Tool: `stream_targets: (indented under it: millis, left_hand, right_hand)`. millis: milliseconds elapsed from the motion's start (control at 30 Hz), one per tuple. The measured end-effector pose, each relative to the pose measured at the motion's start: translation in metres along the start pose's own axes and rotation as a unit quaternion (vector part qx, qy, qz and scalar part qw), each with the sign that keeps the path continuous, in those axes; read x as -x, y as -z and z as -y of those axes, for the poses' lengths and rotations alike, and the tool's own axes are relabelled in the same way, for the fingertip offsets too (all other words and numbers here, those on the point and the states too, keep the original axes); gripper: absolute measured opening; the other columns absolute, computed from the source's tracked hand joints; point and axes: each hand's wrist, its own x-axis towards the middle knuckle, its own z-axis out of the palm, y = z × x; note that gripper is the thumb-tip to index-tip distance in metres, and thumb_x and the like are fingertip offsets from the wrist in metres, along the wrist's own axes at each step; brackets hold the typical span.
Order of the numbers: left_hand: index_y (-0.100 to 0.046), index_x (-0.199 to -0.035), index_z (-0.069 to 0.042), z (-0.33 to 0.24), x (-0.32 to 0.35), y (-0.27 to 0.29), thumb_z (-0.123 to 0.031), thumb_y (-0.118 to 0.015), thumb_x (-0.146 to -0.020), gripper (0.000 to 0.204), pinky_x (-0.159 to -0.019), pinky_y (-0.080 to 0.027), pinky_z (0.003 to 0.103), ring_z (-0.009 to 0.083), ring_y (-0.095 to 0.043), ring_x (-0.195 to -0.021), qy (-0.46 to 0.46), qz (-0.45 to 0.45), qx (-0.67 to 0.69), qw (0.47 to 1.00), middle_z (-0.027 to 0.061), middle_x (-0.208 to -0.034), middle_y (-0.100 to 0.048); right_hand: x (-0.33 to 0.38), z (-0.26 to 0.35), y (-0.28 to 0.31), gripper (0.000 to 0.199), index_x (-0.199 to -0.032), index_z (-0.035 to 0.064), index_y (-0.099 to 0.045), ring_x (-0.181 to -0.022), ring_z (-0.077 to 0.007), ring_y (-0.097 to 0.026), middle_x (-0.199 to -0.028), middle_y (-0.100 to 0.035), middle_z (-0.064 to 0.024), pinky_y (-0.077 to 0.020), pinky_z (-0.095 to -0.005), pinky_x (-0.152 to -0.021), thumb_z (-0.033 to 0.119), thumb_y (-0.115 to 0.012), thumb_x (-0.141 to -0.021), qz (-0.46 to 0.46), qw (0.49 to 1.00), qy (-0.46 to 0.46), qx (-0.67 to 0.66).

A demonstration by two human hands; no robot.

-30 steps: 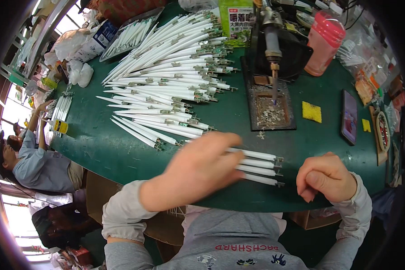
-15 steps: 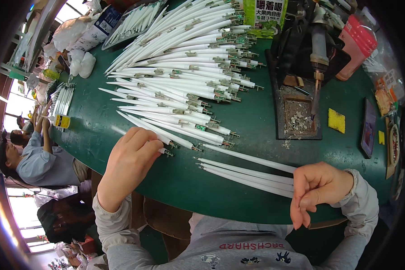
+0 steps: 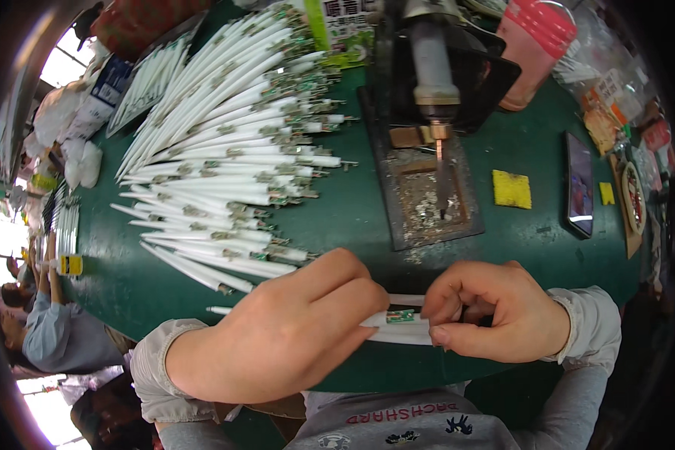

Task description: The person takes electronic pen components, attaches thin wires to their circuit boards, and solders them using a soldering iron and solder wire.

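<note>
My left hand [image 3: 285, 330] grips a white tube [image 3: 397, 327] near the table's front edge, with a small green circuit strip showing at the tube's end between thumb and fingers. My right hand [image 3: 499, 311] pinches the same tube's end from the right, fingers curled around it. A second white tube lies under them, partly hidden. A large fan of similar white tubes [image 3: 225, 165] with circuit ends covers the green table [image 3: 352, 210] to the upper left.
A soldering iron [image 3: 435, 90] on a dark stand hangs over a metal tray [image 3: 427, 195] with solder scraps. A yellow sponge [image 3: 511, 189], a phone [image 3: 580, 184] and a pink container [image 3: 536, 45] lie to the right. Another person [image 3: 52, 330] sits at lower left.
My left hand moved from the tube pile at the left to the front edge and closed on a tube. My right hand came in and gripped its end.
</note>
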Motion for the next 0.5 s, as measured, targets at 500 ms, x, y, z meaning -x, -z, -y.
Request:
stream_targets:
  millis: [500]
  left_hand:
    - [-0.059, -0.094, 0.003, 0.012, -0.031, -0.017, -0.001, -0.062, -0.083, 0.012, -0.065, -0.044, 0.019, 0.0048, -0.052, -0.078, 0.214, 0.096, 0.343, 0.91, 0.0043, -0.087, -0.055]
  right_hand:
    - [-0.003, -0.01, 0.011, 0.014, -0.09, 0.0023, -0.055, -0.063, -0.003, -0.057, -0.071, -0.06, -0.0001, -0.0447, -0.0181, -0.05, 0.005, -0.063, -0.079, -0.044, 0.995, -0.025, -0.089]
